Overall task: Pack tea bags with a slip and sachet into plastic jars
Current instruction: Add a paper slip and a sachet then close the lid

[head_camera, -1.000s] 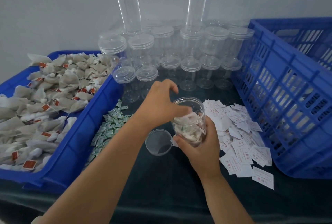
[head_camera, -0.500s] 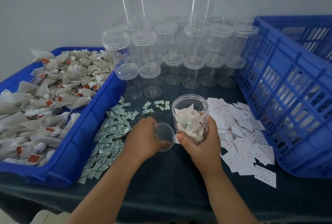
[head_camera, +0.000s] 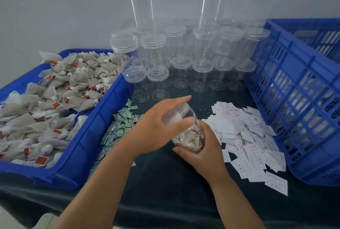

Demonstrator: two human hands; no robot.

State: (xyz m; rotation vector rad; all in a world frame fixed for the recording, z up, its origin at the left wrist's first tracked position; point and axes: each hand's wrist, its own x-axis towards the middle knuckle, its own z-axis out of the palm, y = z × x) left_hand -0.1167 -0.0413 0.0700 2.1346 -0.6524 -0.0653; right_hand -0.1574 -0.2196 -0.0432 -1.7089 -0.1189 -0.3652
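Capping seems in hand: the right hand (head_camera: 202, 152) clamps the filled jar (head_camera: 189, 139), tilted just left of the slips (head_camera: 250, 137); the left hand (head_camera: 160, 126) covers its mouth, grip too blurred to tell; next, a lid needs seating squarely.

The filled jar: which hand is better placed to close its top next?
Left. The left hand lies over the mouth of the jar, fingers stretched across it; the right hand grips the tilted jar's lower body, likely best left steadying it.
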